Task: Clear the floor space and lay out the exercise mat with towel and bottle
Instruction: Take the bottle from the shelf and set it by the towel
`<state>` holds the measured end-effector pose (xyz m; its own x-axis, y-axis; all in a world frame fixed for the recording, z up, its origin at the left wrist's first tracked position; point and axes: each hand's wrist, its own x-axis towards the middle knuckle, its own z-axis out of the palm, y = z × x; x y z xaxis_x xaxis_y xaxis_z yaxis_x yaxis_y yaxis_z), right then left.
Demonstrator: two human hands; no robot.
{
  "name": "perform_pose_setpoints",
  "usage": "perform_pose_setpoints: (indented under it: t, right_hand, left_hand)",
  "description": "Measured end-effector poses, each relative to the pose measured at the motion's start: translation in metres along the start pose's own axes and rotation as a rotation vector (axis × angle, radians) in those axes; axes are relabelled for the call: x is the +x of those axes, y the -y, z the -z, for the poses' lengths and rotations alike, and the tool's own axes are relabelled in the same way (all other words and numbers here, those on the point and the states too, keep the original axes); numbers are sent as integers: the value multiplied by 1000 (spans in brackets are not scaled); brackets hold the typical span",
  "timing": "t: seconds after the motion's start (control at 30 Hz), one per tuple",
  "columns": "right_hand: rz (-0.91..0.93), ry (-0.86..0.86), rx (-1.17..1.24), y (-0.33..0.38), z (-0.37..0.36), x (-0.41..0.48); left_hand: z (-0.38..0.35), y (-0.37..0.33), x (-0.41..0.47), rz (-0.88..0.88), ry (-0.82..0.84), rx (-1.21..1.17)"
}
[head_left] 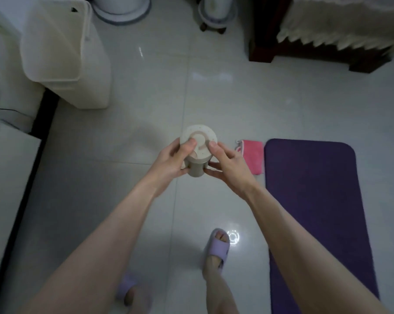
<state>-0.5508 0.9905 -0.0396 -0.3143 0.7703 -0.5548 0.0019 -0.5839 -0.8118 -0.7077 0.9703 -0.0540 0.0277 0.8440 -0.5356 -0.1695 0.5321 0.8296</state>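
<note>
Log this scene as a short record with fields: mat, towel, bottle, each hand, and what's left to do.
mat: purple, unrolled flat on the floor, to the person's right
towel: pink, on the floor beside the mat's far left corner
bottle: beige, upright, lid on, held above the floor
left hand: grips the bottle, thumb on the lid
right hand: grips its other side
left to do: bottle not yet set down

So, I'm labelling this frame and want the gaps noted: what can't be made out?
Head view:
Bottle: body mostly hidden by its lid, the left hand and the right hand.
Mat: near end cut off by the bottom edge.
Towel: left side partly behind the right hand.
</note>
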Motion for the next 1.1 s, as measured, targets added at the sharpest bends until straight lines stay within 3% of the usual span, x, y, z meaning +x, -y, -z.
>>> perform_pose_setpoints:
  t: [0.2,0.43,0.73,1.1]
  right_hand:
    - [-42,-61,36,-10,106,31]
    - [-79,-94,133,-47,170,76]
    - [-111,-122,210,-129,219,169]
    - [-84,-122,201,-243,271,298]
  left_hand:
    - [-85,24,72,64,47,25]
    - [-127,60,134,66,106,27]
    - [-128,145,234,133,115,34]
    - [-115,264,367,96,119,69]
